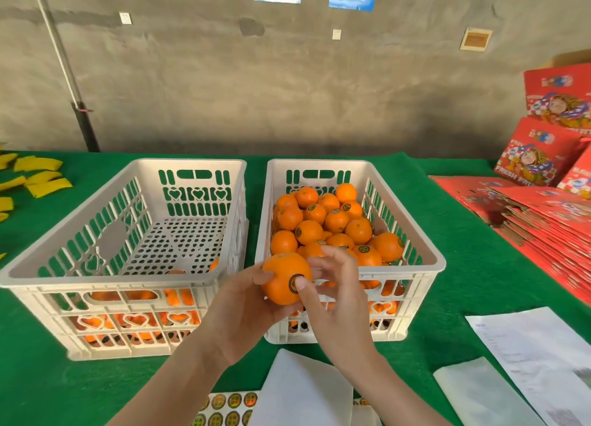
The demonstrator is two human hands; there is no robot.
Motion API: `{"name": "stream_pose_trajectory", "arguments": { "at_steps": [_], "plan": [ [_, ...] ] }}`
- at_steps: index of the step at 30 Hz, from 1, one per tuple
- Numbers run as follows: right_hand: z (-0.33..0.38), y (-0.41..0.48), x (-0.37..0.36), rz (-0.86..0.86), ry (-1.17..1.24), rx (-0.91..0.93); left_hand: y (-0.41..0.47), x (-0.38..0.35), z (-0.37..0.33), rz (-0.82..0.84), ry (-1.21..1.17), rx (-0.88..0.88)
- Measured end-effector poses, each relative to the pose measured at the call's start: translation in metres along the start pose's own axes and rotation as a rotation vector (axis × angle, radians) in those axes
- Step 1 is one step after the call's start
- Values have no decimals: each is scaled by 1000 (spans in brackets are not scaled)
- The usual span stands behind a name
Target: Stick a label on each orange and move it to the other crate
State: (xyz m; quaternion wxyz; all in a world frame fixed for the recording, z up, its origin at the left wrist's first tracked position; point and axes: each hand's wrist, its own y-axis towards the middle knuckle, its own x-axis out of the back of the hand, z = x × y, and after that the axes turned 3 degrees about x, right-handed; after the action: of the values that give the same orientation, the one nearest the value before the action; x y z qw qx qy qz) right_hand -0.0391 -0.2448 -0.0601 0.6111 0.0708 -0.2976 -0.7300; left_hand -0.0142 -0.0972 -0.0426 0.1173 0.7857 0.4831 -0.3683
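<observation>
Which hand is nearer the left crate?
Left. The left hand, holding an orange, is at the left crate, by its near right corner; the right hand is before the right crate.

Bright, even, diffuse light; colours saturated, green counter (pixel 463 265) vivid; no harsh glare, only soft sheen on nearest orange (pixel 281 281); dark shadow band along base of grey wall (pixel 287 105), just above counter's far edge; shadows on counter faint and soft-edged; strong wide-angle distortion: pole (pixel 60 57) at left leans and bows, left crate (pixel 105 278) splays outward, counter's far edge curves; overall slight softness, smeared detail on wall and red boxes (pixel 543 221); print on paper sheet (pixel 537 355) blurred, unreadable
</observation>
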Motion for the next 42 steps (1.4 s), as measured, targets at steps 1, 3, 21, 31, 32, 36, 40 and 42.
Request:
{"name": "stream_pose_trajectory", "arguments": {
  "at_steps": [1, 3, 21, 31, 32, 36, 40, 42],
  "plan": [
    [-1, -2, 0, 55, 52, -20, 1, -1, 0, 7, 46, -7],
    [-3, -1, 0, 137, 66, -8, 7, -6, -2, 17, 160, -45],
    [-124, 183, 32, 209, -777, -545, 122, 13, -4, -474, 1705, -324],
    [-96, 163, 15, 30, -626, -145, 122, 15, -6, -464, 1741, -388],
    [-79, 148, 15, -54, -470, 33, 121, 14, -6, -455, 1751, -408],
    [-50, 36, 12, 178, -138, 389, 112, 9, -1, -436, 1742, -580],
    [-101, -49, 6, 839, -509, -86, 71, 11, 27, -415, 1525, -989],
    [-123, -61, 3, 913, -643, -314, 44, 26, 60, -372, 1523, -1079]
  ]
}}
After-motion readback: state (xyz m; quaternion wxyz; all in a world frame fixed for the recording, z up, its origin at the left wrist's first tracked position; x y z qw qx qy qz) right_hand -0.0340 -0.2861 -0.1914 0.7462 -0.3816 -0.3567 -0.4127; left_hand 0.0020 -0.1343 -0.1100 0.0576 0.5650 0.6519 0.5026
